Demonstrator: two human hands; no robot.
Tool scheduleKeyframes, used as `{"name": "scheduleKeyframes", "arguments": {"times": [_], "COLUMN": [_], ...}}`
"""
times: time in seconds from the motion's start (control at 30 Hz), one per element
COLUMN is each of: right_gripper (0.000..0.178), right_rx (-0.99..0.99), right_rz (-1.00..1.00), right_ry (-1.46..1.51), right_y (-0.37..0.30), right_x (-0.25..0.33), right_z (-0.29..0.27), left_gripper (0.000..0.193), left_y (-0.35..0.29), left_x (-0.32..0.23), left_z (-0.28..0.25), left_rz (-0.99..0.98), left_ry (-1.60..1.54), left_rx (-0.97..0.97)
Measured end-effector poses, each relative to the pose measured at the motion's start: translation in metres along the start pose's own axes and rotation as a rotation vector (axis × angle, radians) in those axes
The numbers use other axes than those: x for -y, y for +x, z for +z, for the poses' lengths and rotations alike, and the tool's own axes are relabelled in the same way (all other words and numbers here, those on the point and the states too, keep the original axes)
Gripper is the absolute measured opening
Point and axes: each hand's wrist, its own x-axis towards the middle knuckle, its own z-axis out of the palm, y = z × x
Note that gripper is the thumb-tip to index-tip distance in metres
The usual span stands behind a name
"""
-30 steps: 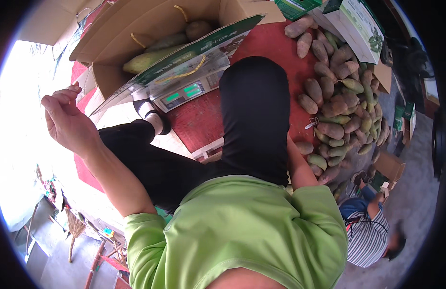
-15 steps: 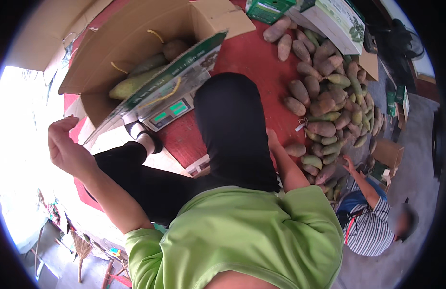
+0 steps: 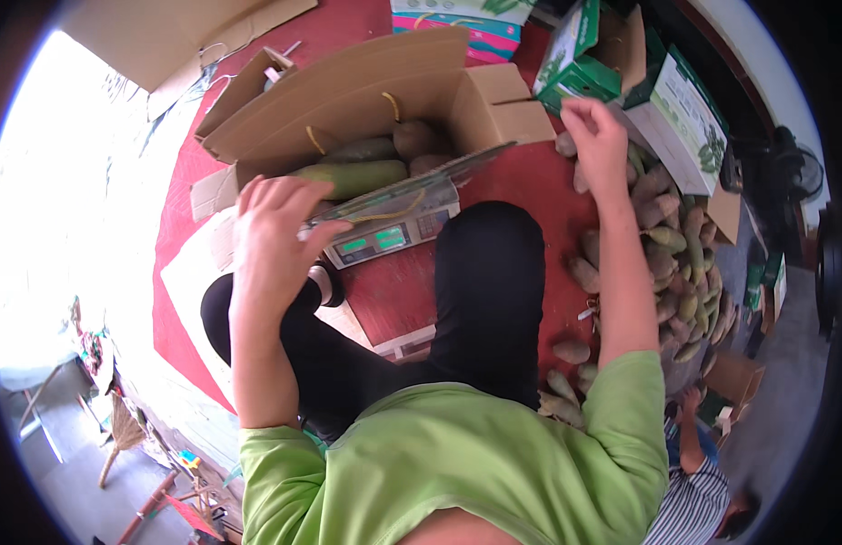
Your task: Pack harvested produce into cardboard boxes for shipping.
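An uncovered cardboard box (image 3: 348,109) with yellow cord handles sits on a digital scale (image 3: 389,238) whose display is lit green. Inside lie several large root vegetables, among them a long green one (image 3: 364,178) and a round brown one (image 3: 419,139). At the box's near left corner is my left hand (image 3: 274,213), fingers spread, over the front panel's edge; whether it touches is unclear. My right hand (image 3: 598,136) is raised right of the box, near a green carton, its fingers loosely bent with nothing visible in them.
A heap of brown and green root vegetables (image 3: 693,272) lies to the right on the red surface (image 3: 512,173). Behind stand a green carton (image 3: 584,64), a white-and-green carton (image 3: 682,123) and a pink-and-blue box (image 3: 466,34). Another person in stripes (image 3: 689,504) is at the lower right.
My right hand has come up from beside my knee near the heap. My left hand has moved right to the box's front corner, its fingers spreading. The view has shifted.
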Motion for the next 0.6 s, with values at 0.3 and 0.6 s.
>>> {"name": "scheduleKeyframes", "arguments": {"times": [0.3, 0.6], "right_gripper": [0.028, 0.017], "right_rx": [0.327, 0.599], "right_rz": [-0.669, -0.518], "right_ry": [-0.548, -0.692], "right_y": [0.113, 0.116], "right_x": [0.073, 0.115], "right_z": [0.103, 0.122], "left_gripper": [0.007, 0.003], "left_y": [-0.002, -0.012], "left_x": [0.021, 0.045], "left_z": [0.014, 0.005], "left_rz": [0.061, 0.126], "left_ry": [0.181, 0.184], "left_rx": [0.251, 0.152]}}
